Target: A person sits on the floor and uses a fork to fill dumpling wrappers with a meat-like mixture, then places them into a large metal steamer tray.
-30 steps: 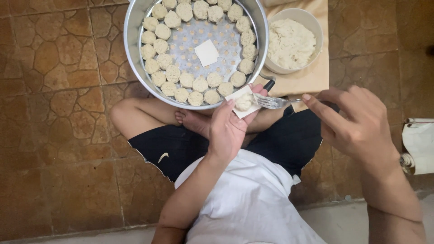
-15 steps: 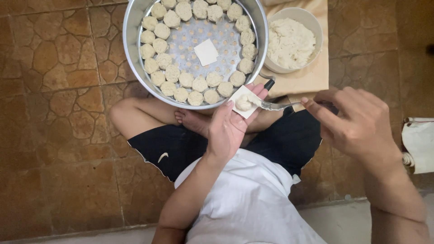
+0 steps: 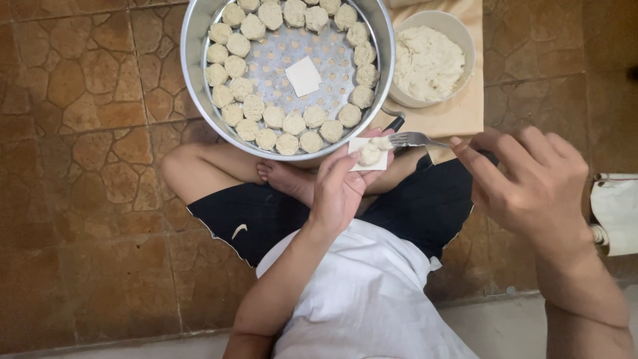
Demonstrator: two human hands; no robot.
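Head view of a seated person with crossed bare legs on a brown stone floor [image 3: 73, 166]. The left hand [image 3: 339, 189] is held palm up, fingers half curled, cradling a square white wrapper [image 3: 369, 154] on its fingertips just below the near rim of the steamer tray [image 3: 196, 86]; a lump of pale filling [image 3: 369, 155] lies on the wrapper. The right hand [image 3: 531, 183] is closed in a pinch on the handle of a metal fork [image 3: 415, 139], whose tines touch the filling on the wrapper. The perforated tray holds a ring of formed dumplings [image 3: 266, 116] along its wall and one loose flat wrapper square [image 3: 303, 76] near its middle. To the right of the tray, far from the hands, a pale bowl [image 3: 458, 36] of filling mixture stands on a tan board [image 3: 458, 113]. A folded white cloth or paper [image 3: 615, 213] lies at the right edge, beside the right wrist.
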